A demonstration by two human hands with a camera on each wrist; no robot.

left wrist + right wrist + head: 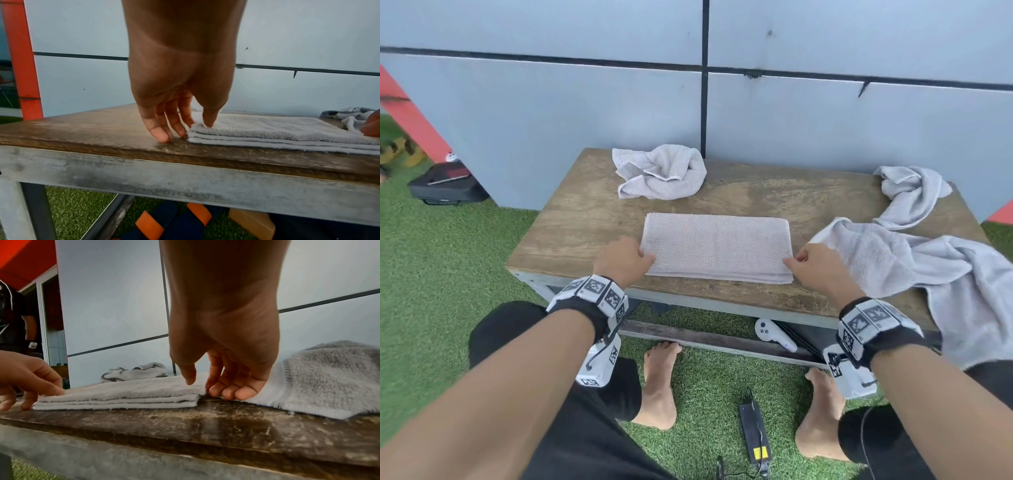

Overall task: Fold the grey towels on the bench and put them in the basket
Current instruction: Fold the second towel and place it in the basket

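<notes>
A grey towel [717, 246] lies folded into a long flat rectangle on the wooden bench [571, 222], with its layered edges toward me. My left hand [633, 258] is at its near left corner: the thumb [209, 123] presses on top, the index finger is against the edge, and the other fingertips rest on the wood. My right hand [808, 263] is at the near right corner. Its thumb [190, 379] hovers just above the cloth and its curled fingers [230, 391] sit beside the edge. A crumpled towel [661, 173] lies at the back. No basket is in view.
A large unfolded towel [914, 260] sprawls over the bench's right end and hangs off the front. The grey wall stands right behind. Under the bench lie a white controller [774, 334] and slippers [174, 222]. A black charger [755, 431] lies on the grass between my feet.
</notes>
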